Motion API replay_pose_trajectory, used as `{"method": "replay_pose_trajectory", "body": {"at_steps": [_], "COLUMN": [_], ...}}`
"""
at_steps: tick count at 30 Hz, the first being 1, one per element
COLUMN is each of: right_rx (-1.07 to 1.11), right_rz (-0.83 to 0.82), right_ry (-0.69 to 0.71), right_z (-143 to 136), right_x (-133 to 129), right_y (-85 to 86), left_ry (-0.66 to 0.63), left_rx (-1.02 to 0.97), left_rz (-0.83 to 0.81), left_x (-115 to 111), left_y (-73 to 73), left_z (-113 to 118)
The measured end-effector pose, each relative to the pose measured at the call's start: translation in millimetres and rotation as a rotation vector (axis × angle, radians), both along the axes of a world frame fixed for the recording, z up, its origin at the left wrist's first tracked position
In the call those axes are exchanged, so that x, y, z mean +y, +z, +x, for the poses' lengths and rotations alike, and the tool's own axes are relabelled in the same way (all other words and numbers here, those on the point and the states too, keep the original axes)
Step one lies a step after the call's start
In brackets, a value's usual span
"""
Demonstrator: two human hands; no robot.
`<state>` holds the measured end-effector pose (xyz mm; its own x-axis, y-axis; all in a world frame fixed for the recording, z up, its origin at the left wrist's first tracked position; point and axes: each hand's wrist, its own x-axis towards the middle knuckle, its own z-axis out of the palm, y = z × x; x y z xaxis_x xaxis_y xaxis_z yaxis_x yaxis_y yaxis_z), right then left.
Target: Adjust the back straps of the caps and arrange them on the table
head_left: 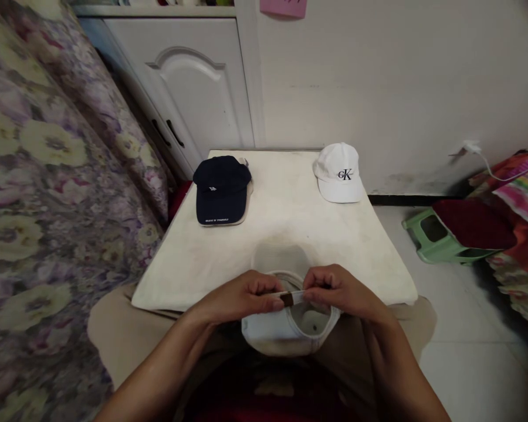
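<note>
A pale baseball cap (pixel 268 335) is held over the table's near edge, its opening and back strap turned up toward me. My left hand (pixel 246 296) pinches the strap (pixel 298 297) beside a small brown piece on it. My right hand (pixel 337 287) pinches the strap's other side, just right of that piece. The cap's brim is mostly hidden from me. Farther off on the table lie a navy baseball cap (pixel 222 187) at the left and a white baseball cap (pixel 339 170) with black letters at the right.
The table has a cream cover (pixel 286 205). A floral curtain (pixel 48 223) hangs close on the left, and a white cabinet (pixel 193 88) stands behind. On the floor at the right is a green stool (pixel 451 249) with a dark red top.
</note>
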<state>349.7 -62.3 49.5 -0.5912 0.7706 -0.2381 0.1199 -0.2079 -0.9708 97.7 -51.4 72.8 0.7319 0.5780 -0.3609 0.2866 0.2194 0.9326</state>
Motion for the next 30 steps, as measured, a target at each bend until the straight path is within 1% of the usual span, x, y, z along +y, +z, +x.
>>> {"method": "replay_pose_trajectory", "body": {"at_steps": [3, 5, 8, 9, 11, 14, 19, 23, 27, 28, 30], "right_rx": [-0.021, -0.027, -0.048, -0.062, -0.070, -0.047, 0.027, 0.027, 0.013, 0.004, -0.023], "right_rz": [0.019, 0.034, 0.104, 0.129, 0.126, 0.039, -0.022, -0.001, 0.041, 0.059, 0.120], "right_ry": [-0.021, -0.019, 0.025, 0.043, 0.066, 0.050, 0.022, 0.025, 0.061, 0.055, 0.000], "right_z": [9, 11, 5, 2, -5, -9, -7, -8, -11, -12, -15], "right_x": [-1, -3, -7, -7, -9, -11, -14, -15, -15, -16, -19], "right_y": [-0.3, 3.6, 12.1, 14.2, 15.7, 12.0, 5.0, 4.0, 5.1, 5.8, 7.8], "left_ry": [-0.005, -0.013, 0.019, 0.036, 0.057, 0.066, 0.180, 0.206, 0.203, 0.203, 0.203], "left_rx": [0.029, 0.055, 0.104, 0.110, 0.116, 0.128, 0.139, 0.089, 0.065, 0.064, 0.063], "left_rz": [0.040, 0.108, 0.219, 0.239, 0.251, 0.252, 0.242, 0.203, 0.236, 0.248, 0.258], "left_x": [-3, -7, -12, -14, -17, -22, -32, -33, -32, -32, -33], "left_y": [5.4, 11.2, 19.2, 21.0, 23.0, 23.2, 19.4, 14.3, 12.1, 11.7, 10.2], "left_z": [1, 6, 15, 17, 18, 13, 3, 0, -3, -4, -5]}}
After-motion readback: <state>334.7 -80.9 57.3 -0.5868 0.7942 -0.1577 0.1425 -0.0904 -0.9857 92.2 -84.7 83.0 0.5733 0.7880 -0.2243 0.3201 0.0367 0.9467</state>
